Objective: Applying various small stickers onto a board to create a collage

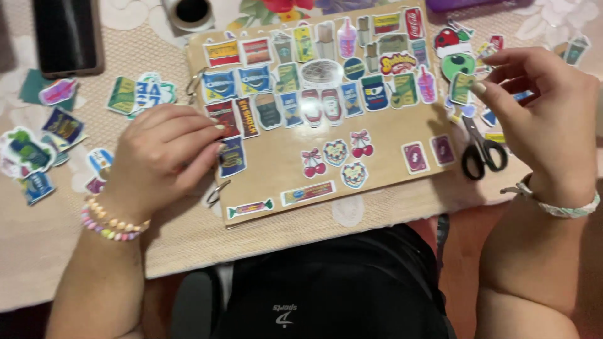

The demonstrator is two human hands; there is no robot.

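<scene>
Lace-covered table (389, 210); left hand (166, 154) fingertips pressing sticker board (377, 144); right hand (543, 119) pinching green sticker (461, 88).

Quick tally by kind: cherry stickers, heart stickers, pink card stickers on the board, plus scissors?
Cherry stickers: 2
Heart stickers: 2
Pink card stickers: 2
Scissors: 1
Total: 7

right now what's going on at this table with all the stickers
A person is working over a brown ring-bound board covered with small food and drink stickers. Their left hand presses on its left edge beside a dark blue sticker. Their right hand pinches a small green sticker above black-handled scissors. More loose stickers lie scattered on the tablecloth.
</scene>
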